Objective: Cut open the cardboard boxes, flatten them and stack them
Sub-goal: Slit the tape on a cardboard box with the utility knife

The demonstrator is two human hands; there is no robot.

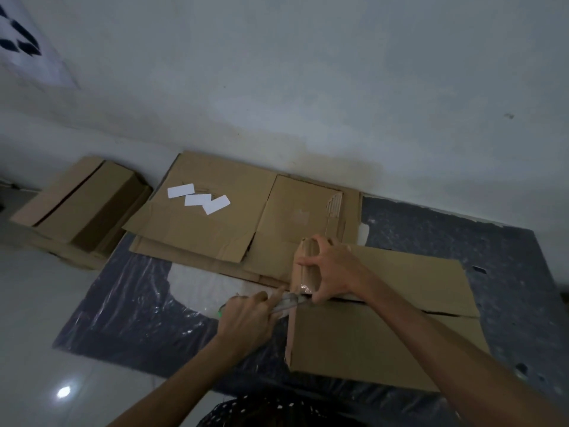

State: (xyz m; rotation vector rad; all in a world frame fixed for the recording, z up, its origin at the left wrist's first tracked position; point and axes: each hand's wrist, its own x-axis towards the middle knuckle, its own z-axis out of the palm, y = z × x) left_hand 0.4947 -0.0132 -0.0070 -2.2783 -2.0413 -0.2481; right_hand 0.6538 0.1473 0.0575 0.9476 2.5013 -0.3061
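A brown cardboard box lies on the dark mat in front of me, its top seam partly split. My left hand grips a utility knife with a green end, its tip at the taped seam on the box's left edge. My right hand clamps the folded end flap at that same corner, thumb low near the blade. Behind the box, flattened cardboard sheets lie stacked against the wall, the top one bearing three white labels.
Two closed cardboard boxes sit on the tiled floor at the left by the wall. A dark plastic mat covers the floor under the work. The grey wall rises right behind the stack. White tile floor lies at the left.
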